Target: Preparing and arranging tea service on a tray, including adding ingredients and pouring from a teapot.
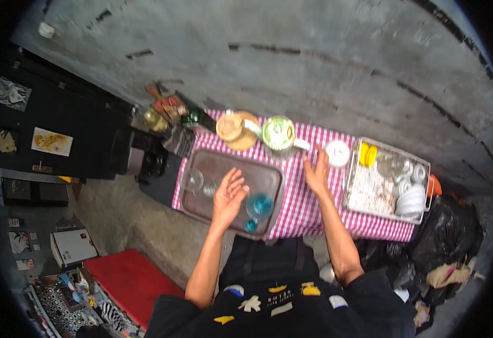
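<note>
My left hand (228, 198) is raised over a brown tray (238, 162), palm turned up and fingers apart, holding nothing. Beside it on the tray's right part are a larger glass vessel with blue contents (260, 206) and a small blue glass (250, 225). Clear glassware (193, 181) lies at the tray's left part. My right hand (317, 169) is empty with spread fingers, near the handle of a pitcher with a green patterned top (278, 133). Just right of that hand is a round white lid or dish (337, 154).
A dish rack (350, 186) with white bowls (411, 202), glasses and yellow items (368, 154) stands on the right of the checkered tablecloth (301, 211). A round woven or wooden item (230, 126) is at the back, by the wall. Black bags (445, 232) lie beyond the table's right end.
</note>
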`<state>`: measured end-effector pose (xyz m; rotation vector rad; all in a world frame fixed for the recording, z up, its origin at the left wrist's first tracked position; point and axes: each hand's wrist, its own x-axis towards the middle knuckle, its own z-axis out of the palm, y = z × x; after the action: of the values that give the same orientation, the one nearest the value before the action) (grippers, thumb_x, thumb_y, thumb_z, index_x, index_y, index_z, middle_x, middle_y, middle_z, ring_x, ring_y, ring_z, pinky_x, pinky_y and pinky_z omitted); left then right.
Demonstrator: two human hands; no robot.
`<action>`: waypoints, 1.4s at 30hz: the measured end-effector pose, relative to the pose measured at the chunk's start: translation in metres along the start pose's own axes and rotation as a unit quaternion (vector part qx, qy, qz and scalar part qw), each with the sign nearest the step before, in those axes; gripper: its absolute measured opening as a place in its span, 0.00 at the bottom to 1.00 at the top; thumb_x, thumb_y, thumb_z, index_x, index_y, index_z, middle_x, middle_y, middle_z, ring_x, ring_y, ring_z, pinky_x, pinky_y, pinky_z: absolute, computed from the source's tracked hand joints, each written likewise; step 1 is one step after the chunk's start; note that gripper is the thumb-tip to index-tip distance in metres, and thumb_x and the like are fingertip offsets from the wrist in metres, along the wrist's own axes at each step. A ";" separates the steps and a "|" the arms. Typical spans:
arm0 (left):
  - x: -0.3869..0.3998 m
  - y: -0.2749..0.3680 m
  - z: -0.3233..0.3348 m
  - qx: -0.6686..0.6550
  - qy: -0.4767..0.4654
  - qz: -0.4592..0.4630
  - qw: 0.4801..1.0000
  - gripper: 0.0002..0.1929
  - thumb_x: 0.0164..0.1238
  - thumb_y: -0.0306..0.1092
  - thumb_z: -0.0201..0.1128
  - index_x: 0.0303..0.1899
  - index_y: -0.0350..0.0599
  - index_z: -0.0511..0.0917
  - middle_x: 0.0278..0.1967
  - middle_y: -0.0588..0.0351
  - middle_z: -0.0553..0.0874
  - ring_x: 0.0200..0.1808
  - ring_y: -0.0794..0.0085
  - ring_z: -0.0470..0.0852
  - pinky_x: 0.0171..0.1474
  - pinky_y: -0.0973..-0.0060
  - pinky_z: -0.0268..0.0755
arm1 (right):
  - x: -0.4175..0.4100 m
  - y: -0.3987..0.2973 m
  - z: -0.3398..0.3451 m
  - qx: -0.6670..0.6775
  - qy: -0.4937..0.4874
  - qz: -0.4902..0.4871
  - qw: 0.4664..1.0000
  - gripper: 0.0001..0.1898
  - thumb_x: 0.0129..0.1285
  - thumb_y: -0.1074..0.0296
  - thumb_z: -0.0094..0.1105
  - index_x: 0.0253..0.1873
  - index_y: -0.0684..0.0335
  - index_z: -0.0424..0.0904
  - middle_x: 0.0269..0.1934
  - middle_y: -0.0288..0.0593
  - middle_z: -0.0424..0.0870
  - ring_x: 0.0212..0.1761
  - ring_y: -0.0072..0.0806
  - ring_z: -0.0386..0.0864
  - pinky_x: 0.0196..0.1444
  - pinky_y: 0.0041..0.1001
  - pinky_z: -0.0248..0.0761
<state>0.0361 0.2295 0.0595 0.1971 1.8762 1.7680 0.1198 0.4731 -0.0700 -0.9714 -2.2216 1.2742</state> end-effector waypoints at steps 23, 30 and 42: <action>-0.050 -0.090 -0.183 0.193 -0.167 0.010 0.967 0.18 0.59 0.25 0.65 0.52 0.37 0.76 0.39 0.51 0.85 0.36 0.74 0.84 0.43 0.76 0.75 | -0.270 -0.036 0.133 -0.071 -0.019 0.143 0.987 0.34 0.47 0.67 0.70 0.60 0.67 0.64 0.47 0.52 0.73 0.47 0.41 0.73 0.52 0.35 0.70; -0.044 -0.089 -0.193 0.218 -0.189 0.039 0.957 0.18 0.58 0.25 0.65 0.52 0.38 0.76 0.39 0.49 0.85 0.35 0.72 0.83 0.42 0.75 0.75 | -0.265 -0.044 0.149 -0.101 0.012 0.189 0.977 0.35 0.47 0.63 0.71 0.60 0.67 0.65 0.47 0.51 0.72 0.47 0.41 0.72 0.52 0.36 0.69; -0.039 -0.087 -0.175 0.254 -0.247 0.079 0.932 0.18 0.58 0.25 0.65 0.52 0.37 0.77 0.40 0.50 0.85 0.39 0.72 0.83 0.45 0.75 0.75 | -0.272 -0.031 0.151 -0.074 0.040 0.114 0.990 0.25 0.48 0.66 0.70 0.51 0.66 0.73 0.43 0.50 0.76 0.47 0.45 0.75 0.50 0.36 0.69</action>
<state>0.0071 0.0467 -0.0157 0.9183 1.9193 1.1333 0.1970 0.1747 -0.1198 -1.3415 -2.2173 1.1519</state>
